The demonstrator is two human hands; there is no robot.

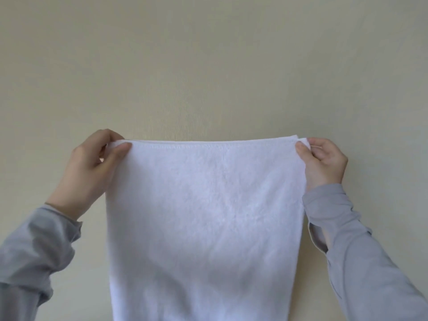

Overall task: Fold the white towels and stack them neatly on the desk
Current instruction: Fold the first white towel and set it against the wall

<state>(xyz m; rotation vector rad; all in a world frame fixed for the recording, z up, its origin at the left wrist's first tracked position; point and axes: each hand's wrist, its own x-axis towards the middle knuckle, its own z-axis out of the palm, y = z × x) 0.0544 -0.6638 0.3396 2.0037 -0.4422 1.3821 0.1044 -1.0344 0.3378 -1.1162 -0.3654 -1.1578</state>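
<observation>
The white towel (pixel 206 216) hangs flat in front of me, up in the air against a plain beige wall (pixel 208 54). No counter shows from here. Its top hem runs level from side to side, and its long axis drops straight down from that hem and out past the bottom of the view. At the right corner the hem looks doubled, so it may be folded once already, though I can't be sure from this angle.

Each top corner sits in a grip. My left hand (pixel 92 167) pinches the left corner, thumb on the near face and fingers curled behind. My right hand (pixel 322 163) pinches the right corner the same way. The hands are level, well apart and equally near the cloth, with the forearms in grey sleeves (pixel 361 251) rising from below.

All the loose length lies beneath both grips, so I judge the next fold means bringing the corners together evenly.
</observation>
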